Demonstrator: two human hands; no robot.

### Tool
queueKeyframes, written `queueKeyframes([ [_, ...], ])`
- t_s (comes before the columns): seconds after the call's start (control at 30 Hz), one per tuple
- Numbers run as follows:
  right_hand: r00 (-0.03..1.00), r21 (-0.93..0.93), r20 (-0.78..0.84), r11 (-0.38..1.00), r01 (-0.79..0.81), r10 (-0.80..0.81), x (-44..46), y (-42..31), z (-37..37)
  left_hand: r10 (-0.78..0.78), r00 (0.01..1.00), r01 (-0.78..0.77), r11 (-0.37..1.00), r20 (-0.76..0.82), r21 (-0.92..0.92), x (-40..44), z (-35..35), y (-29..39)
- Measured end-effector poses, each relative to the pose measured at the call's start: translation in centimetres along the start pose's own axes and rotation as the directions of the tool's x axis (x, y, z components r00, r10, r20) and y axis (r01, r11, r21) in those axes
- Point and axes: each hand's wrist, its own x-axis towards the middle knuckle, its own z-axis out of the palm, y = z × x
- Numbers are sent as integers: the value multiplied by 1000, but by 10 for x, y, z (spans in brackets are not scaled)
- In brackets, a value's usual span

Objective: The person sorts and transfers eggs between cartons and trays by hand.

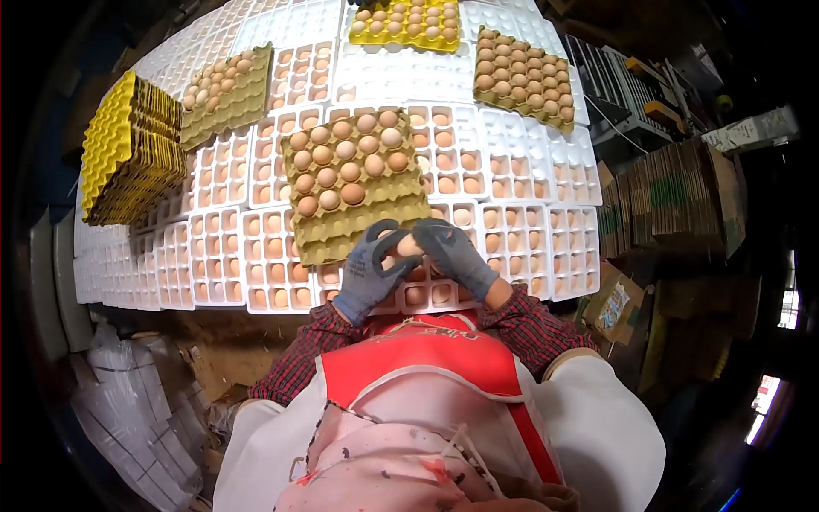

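Close in front of my body, both hands wear grey-blue gloves. My left hand (370,266) is curled with its fingers and thumb around eggs, held over a white foam tray. My right hand (455,254) has its fingers closed on an egg (409,247), right beside the left fingertips. Just beyond the hands lies an olive pulp egg tray (388,189), its far rows holding brown eggs and its near rows bare. Under the hands, a white compartment tray (392,309) holds eggs, partly hidden by my gloves.
White foam trays (223,256) with eggs cover the table. A stack of yellow trays (128,154) stands at left. Other egg trays (523,77) lie farther back, including a yellow tray (403,40) near a dark-gloved hand. Flattened cartons (670,200) stand at right.
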Motion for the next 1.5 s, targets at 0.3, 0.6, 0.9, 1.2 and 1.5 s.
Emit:
queueKeyframes([
  [0.3,903,533,49,753,-386,428,-23,47,-182,202,976,-203,979,81,-4,135,159,38],
  [0.6,956,-819,-269,495,-291,117,54,138,-275,32,979,-146,798,200,585,291,219,2],
  [0.9,998,-662,-32,749,23,-59,115,172,-286,176,921,-100,970,-348,224,301,219,-15],
  [1.2,943,-812,-169,583,31,-285,126,196,-216,252,940,-86,824,-228,559,236,169,-31],
  [1.5,908,-421,246,806,415,-339,154,57,-38,59,998,-14,650,-32,760,136,1,-46],
])
